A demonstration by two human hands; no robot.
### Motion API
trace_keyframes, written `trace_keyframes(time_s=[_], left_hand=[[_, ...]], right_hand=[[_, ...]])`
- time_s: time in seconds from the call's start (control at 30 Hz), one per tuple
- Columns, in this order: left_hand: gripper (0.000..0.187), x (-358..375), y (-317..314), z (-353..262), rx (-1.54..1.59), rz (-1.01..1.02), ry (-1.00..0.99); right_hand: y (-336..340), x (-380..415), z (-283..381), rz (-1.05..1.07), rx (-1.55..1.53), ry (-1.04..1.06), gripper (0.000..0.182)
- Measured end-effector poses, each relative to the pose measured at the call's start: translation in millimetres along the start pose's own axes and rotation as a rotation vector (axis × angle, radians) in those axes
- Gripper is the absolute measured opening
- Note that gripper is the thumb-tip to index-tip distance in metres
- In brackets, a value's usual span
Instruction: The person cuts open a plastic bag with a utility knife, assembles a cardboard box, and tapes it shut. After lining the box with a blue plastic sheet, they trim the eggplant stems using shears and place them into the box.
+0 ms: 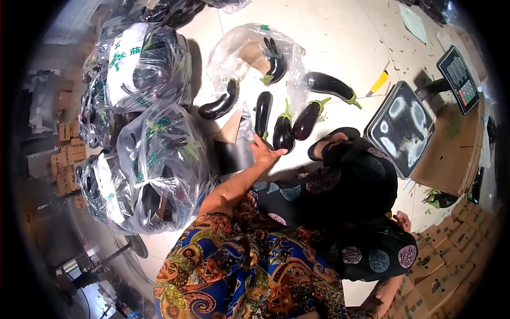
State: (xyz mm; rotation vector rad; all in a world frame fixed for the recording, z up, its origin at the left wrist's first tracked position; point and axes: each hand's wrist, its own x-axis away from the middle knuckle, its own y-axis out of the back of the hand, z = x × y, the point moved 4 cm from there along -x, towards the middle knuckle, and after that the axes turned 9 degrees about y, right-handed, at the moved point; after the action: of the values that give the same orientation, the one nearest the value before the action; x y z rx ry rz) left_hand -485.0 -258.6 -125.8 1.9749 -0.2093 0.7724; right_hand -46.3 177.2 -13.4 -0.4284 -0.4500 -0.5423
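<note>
My left hand (264, 154) reaches down to the floor with thumb and fingers spread. Its fingertips are at the stem end of a slim dark eggplant (263, 111), and the thumb points at the bottom of a rounder eggplant (283, 133). Close by on the right are another eggplant (307, 121) and a long one (330, 86). A curved eggplant (220, 102) rests to the left, and one more eggplant (276, 68) lies on a clear plastic bag (226, 50). My right hand (404, 221) is curled beside my knee, partly hidden; a bit of yellow shows there, and I cannot tell what it holds.
Full plastic bags of eggplants (164, 159) are piled at the left. To the right stand a scale (401, 125) with its display (458, 80) and a cardboard box (446, 159). A yellow-handled knife (379, 82) lies on the floor. Stacked cartons (441, 266) fill the lower right.
</note>
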Motion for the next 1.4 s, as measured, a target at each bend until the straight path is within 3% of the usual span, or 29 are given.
trace_keyframes(time_s=[0.03,0.13,0.47,0.57,0.6,0.67,0.7,0.73,0.77,0.8,0.83,0.87,0.9,0.93,0.97,1.03,1.07,1.1,1.13,1.17,1.23,1.3,1.37,1.4], left_hand=[[0.146,-5,-15,0,0.092,0.032,-0.106],[0.143,-3,-20,-42,0.274,0.125,-0.037],[0.128,-95,-6,-140,0.534,0.005,0.015],[0.104,-116,21,-142,0.618,0.128,-0.171],[0.088,-119,29,-138,0.509,-0.016,-0.344],[0.075,-112,45,-118,0.398,0.027,-0.333],[0.066,-132,32,-88,0.273,0.045,-0.272],[0.057,-133,38,-72,-0.061,0.052,-0.312],[0.049,-144,32,-36,-0.091,0.008,-0.356],[0.043,-153,25,-2,0.061,0.12,-0.249],[0.021,-143,20,20,0.547,0.213,-0.092],[0.013,-156,15,45,0.411,0.225,-0.166],[0.022,-109,30,32,0.648,0.282,-0.062],[0.02,-92,34,34,0.679,0.272,-0.027],[0.008,-97,28,50,0.719,0.36,-0.058],[0.001,-72,30,26,0.729,0.417,-0.08],[0.004,-53,34,0,0.711,0.432,-0.125],[0.007,-33,39,-35,0.693,0.448,-0.174],[0.013,-18,40,-69,0.615,0.5,-0.19],[0.016,-4,38,-107,0.543,0.534,-0.368],[0.023,-29,-9,-148,0.55,0.756,-0.59],[0.035,12,-27,-212,0.315,0.861,-0.496],[0.044,21,-63,-252,0.144,1.006,-0.488],[0.054,24,-81,-272,0.018,0.931,-0.617]], right_hand=[[16,12,-11,-0.032,0.004,-0.029,0.023],[9,28,-20,-0.246,0.171,-0.193,0.025],[-4,44,-27,-0.374,0.256,-0.336,0.03],[-4,45,-31,-0.394,0.26,-0.347,0.031],[-4,41,-33,-0.391,0.256,-0.345,0.032],[-5,44,-36,-0.39,0.252,-0.332,0.033],[-7,41,-36,-0.377,0.251,-0.318,0.034],[-9,46,-37,-0.385,0.243,-0.308,0.034],[-13,48,-39,-0.392,0.239,-0.291,0.035],[-20,43,-38,-0.393,0.235,-0.265,0.035],[-19,43,-40,-0.406,0.231,-0.241,0.036],[-22,38,-36,-0.418,0.237,-0.216,0.036],[-19,28,-34,-0.417,0.241,-0.18,0.037],[-13,23,-35,-0.421,0.245,-0.148,0.037],[-10,15,-32,-0.428,0.254,-0.112,0.038],[6,-5,-22,-0.413,0.325,0.093,0.039],[19,-13,-17,-0.366,0.362,0.259,0.04],[-5,-8,30,-0.759,0.664,0.075,0.051],[-6,-1,56,-0.942,0.746,0.32,0.058],[-51,10,121,-1.104,0.844,0.366,0.065],[-54,22,183,-1.219,1.024,0.483,0.07],[-51,24,235,-1.273,1.26,0.6,0.079],[-38,14,278,-1.297,1.346,0.492,0.089],[-25,3,294,-1.247,1.366,0.473,0.097]])
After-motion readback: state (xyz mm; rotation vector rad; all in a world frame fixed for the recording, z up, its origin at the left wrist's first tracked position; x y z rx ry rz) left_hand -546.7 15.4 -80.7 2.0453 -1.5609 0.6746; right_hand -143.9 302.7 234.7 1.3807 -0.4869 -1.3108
